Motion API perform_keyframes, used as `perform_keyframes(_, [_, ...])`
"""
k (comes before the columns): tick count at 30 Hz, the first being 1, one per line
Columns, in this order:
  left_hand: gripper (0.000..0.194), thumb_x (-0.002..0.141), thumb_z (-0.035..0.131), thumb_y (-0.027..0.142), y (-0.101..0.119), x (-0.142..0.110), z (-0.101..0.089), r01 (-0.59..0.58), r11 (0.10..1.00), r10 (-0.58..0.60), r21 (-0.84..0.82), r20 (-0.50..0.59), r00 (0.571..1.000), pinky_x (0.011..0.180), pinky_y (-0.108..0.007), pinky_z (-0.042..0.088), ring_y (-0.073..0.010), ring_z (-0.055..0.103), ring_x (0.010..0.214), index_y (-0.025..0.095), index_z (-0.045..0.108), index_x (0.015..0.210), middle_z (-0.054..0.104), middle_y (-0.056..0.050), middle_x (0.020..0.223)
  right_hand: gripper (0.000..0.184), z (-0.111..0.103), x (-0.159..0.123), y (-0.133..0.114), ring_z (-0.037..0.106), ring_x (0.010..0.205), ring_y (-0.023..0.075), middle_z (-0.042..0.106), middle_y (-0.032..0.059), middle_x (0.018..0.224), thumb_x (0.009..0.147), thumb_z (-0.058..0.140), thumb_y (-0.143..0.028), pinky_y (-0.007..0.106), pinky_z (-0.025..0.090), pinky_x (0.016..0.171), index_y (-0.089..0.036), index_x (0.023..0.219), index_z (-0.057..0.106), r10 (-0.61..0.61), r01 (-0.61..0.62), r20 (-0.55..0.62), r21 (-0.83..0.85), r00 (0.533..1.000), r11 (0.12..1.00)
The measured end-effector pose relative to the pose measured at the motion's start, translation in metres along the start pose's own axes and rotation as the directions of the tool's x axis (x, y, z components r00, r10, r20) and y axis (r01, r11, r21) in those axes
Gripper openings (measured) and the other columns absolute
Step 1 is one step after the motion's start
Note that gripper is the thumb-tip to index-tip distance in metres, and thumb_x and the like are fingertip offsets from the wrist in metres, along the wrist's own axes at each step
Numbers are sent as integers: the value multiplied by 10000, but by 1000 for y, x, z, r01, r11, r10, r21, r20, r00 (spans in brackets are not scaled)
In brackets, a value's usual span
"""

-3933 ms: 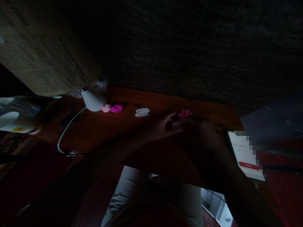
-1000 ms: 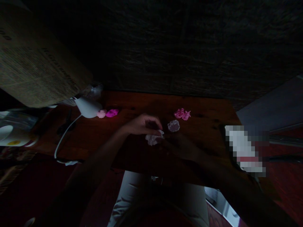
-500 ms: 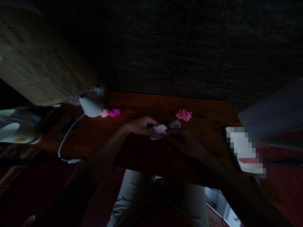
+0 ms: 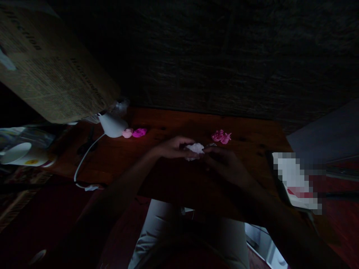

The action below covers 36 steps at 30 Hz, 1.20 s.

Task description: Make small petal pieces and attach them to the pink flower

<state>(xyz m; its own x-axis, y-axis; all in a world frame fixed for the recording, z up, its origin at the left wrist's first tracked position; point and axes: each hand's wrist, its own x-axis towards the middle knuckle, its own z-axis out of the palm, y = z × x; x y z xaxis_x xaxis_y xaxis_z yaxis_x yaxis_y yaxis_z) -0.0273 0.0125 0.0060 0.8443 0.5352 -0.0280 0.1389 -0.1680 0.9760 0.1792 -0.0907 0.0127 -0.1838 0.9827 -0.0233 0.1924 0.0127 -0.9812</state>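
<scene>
The scene is very dark. My left hand [image 4: 170,148] and my right hand [image 4: 221,161] meet over the middle of a reddish wooden table [image 4: 168,175]. Between their fingertips sits a small white crumpled lump [image 4: 194,149], and both hands pinch it. A pale pinkish lump is almost hidden behind my right fingers. A bright pink crumpled piece [image 4: 221,136] lies on the table just beyond my hands.
A white lamp base [image 4: 112,124] with a white cable [image 4: 84,157] stands at the back left, with a pale pink lump [image 4: 127,132] and a magenta lump [image 4: 139,132] beside it. A cardboard box [image 4: 53,74] looms at upper left. A lit phone [image 4: 297,181] lies at right.
My left hand fetched the white lump from the back of the table to the middle. Both hands have since lifted it a little and closed on it together.
</scene>
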Motion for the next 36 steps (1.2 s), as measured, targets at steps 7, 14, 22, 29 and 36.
perform_keyframes(7, [297,793,778,343,-3,2,4,-11,999,10,-34,-39,999,711,-230,494,-118,637,794,115,702,969,716,-55,891,304,-1,1,6,669,653,166,763,48,829,838,723,-459,294,543,617,-196,983,768,-27,23,-126,-28,992,999])
perform_keyframes(14, [279,824,737,373,-10,7,9,-81,996,83,21,-106,991,660,-221,468,-111,600,750,117,669,913,673,-41,830,219,1,4,14,695,708,183,786,54,866,867,671,-368,296,538,654,-195,950,777,-120,98,-144,-152,982,983])
perform_keyframes(22, [262,773,734,346,-7,6,9,23,999,-20,33,-86,996,564,-206,432,-94,578,629,115,659,870,661,-21,745,174,3,1,8,724,767,205,800,59,891,846,655,-300,325,536,728,-206,926,777,-195,141,-148,-314,970,939])
perform_keyframes(29, [205,788,666,300,-5,0,-8,44,988,-20,151,-158,987,529,-180,418,-86,568,590,120,655,885,650,-7,717,200,-10,0,5,717,790,215,790,53,892,852,682,-343,345,541,744,-210,981,759,-181,102,-245,-304,953,947])
perform_keyframes(36, [201,812,602,222,-10,-3,-27,70,790,57,608,-187,981,731,-250,485,-143,639,783,154,707,970,706,-38,880,185,0,-1,5,714,839,195,782,49,946,905,618,-296,327,536,787,-212,1021,736,-208,182,-98,-224,973,958])
